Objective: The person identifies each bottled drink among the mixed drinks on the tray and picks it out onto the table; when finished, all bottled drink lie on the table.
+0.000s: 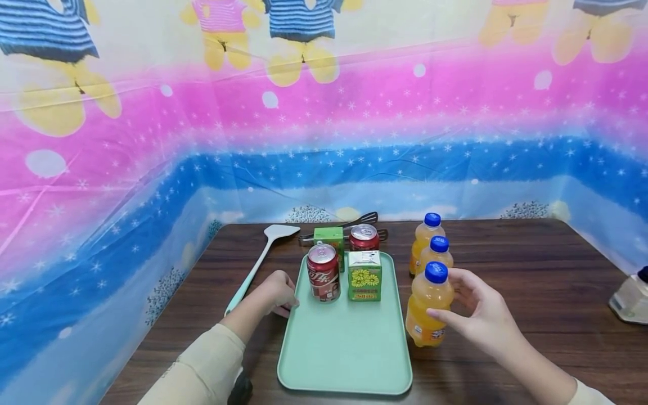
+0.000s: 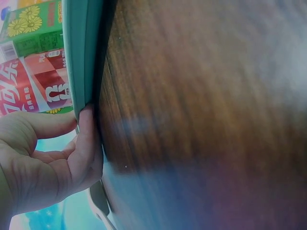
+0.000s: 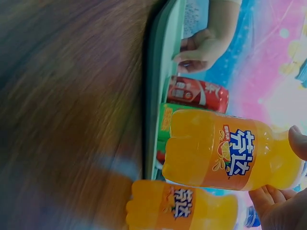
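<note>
My right hand grips an orange soda bottle with a blue cap, thumb on the near side and fingers behind it. In the right wrist view the bottle is upright, its base off the table beside the tray. My left hand pinches the left edge of the light green tray; in the left wrist view thumb and fingers meet at the rim. On the tray stand a red cola can and a green drink carton, with another carton and can behind.
Two more orange soda bottles stand right of the tray. A pale-headed turner lies on the left, and dark slotted utensils lie behind the tray. A dark-capped container stands at the far right table edge.
</note>
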`<state>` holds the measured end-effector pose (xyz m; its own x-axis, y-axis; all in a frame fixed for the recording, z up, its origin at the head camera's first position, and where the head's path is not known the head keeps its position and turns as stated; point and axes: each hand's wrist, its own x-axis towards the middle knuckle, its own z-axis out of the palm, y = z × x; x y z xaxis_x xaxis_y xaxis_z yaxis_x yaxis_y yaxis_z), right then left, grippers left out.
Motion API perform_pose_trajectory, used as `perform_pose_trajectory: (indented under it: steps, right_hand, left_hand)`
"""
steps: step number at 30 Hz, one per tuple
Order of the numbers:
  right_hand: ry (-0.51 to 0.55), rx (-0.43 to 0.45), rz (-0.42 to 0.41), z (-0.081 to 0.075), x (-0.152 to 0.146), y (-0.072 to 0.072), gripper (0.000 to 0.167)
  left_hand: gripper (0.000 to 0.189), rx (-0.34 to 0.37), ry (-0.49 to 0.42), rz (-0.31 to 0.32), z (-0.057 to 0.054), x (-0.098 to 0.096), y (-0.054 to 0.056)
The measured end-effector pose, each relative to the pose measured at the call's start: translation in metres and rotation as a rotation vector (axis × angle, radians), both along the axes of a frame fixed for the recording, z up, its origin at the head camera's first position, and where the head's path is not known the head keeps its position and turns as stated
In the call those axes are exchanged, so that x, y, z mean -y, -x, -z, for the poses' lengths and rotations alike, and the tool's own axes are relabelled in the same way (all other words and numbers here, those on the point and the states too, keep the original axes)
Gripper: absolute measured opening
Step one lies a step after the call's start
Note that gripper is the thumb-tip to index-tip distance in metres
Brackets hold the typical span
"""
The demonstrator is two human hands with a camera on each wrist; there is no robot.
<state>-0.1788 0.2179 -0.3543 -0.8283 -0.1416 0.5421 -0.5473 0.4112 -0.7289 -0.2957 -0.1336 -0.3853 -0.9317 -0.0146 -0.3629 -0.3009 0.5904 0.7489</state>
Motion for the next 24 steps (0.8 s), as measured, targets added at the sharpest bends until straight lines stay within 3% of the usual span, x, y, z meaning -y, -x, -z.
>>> perform_pose_trajectory:
  steps: [14, 24]
  right_hand:
    - [-0.03, 0.06, 0.038, 0.009, -0.017, -0.003, 0.055]
    - [-0.028, 0.091, -0.007, 0.015, -0.023, -0.008, 0.055]
  left_hand:
    - [0.021, -0.003, 0.0, -0.007, 0.001, 0.0, 0.0]
    - [0.021, 0.001, 0.003, -0.009, 0.001, 0.001, 0.001]
